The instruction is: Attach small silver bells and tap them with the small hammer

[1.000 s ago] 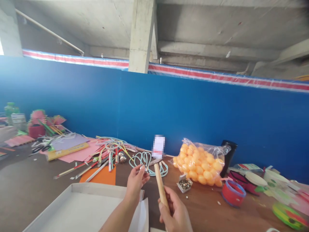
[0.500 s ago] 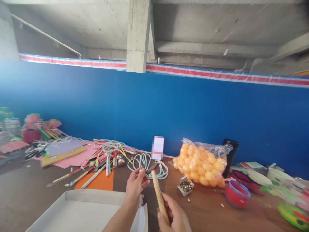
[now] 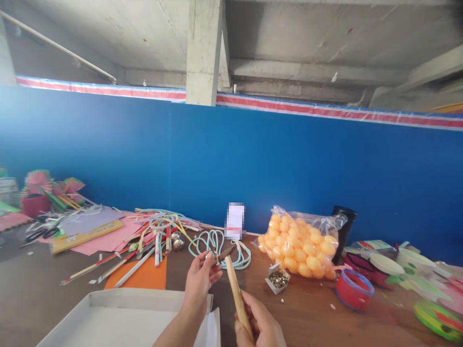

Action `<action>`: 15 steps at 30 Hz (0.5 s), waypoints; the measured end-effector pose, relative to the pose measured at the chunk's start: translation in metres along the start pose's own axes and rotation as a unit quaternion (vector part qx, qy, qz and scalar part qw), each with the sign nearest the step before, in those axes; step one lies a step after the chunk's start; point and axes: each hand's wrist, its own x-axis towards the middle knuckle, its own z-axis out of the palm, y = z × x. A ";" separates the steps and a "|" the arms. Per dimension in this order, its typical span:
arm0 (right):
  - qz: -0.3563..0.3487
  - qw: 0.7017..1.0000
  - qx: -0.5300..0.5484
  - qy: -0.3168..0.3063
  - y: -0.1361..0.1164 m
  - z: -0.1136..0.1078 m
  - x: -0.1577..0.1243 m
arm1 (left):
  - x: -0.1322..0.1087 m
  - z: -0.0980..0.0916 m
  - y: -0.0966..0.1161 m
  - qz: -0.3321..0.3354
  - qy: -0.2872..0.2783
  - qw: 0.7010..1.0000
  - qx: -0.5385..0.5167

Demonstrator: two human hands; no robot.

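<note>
My left hand (image 3: 198, 279) pinches a small shiny silver ball (image 3: 212, 258) between thumb and fingers. My right hand (image 3: 258, 320) is wrapped round the wooden handle of a hammer (image 3: 236, 291), whose dark, narrow head reaches left close to the ball. Whether head and ball touch, I cannot tell. Behind the hands lies a coiled pale-blue cord (image 3: 213, 238) with a card (image 3: 236, 221) attached, its face blurred out. Two similar silver balls (image 3: 178, 242) rest left of the cord. To the right stands a small open box (image 3: 278, 279) of shiny metal tacks.
A shallow white tray (image 3: 126, 299) sits at the front left. Paper sheets, scissors (image 3: 39, 233) and plastic strips clutter the left. Rightward are a clear bag of orange balls (image 3: 300, 246), a black cylinder (image 3: 343, 233) and a red-blue round container (image 3: 354, 289). A blue partition (image 3: 217, 159) stands behind.
The view has shifted slightly, so the scene sits a little further left. Both hands keep their grips, with the ball and hammer in nearly the same position.
</note>
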 end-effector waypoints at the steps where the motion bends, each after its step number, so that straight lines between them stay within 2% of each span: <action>1: 0.002 1.000 0.002 0.007 0.000 0.000 0.000 | 0.000 0.000 0.001 0.003 0.002 1.000 0.001; 4: 0.008 1.000 -0.001 0.022 0.000 -0.001 -0.001 | -0.002 0.000 0.002 0.006 0.007 1.000 0.006; 9: -0.002 1.000 -0.022 -0.002 -0.002 0.001 -0.003 | -0.002 -0.001 0.002 -0.001 -0.003 1.000 0.022; 15: -0.002 1.000 -0.008 0.018 -0.006 0.000 -0.003 | -0.003 -0.001 0.001 0.013 -0.004 0.999 0.043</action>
